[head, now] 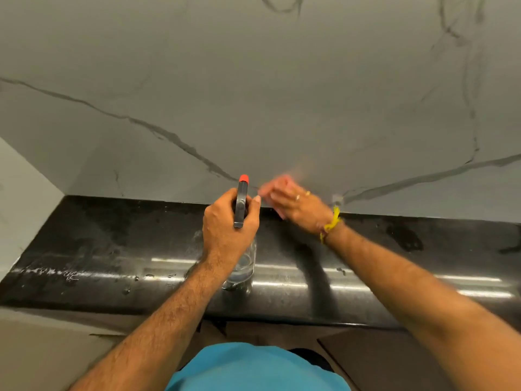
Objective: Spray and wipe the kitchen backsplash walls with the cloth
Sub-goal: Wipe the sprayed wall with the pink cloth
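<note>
My left hand (pixel 228 221) grips the neck of a clear spray bottle (pixel 242 263) with a dark head and an orange nozzle (pixel 244 179) that points at the backsplash wall (pixel 253 94). The bottle's base is at the black countertop (pixel 112 249). My right hand (pixel 293 200), blurred by motion, is just right of the nozzle, low against the wall, fingers stretched toward the sprayer. A yellow thread is tied round its wrist. No cloth shows in this view.
The wall is grey marble-look stone with dark veins. A side wall (pixel 25 193) closes the counter at the left. The countertop is wet, with droplets and streaks. Cabinet fronts (pixel 394 362) lie below the counter edge.
</note>
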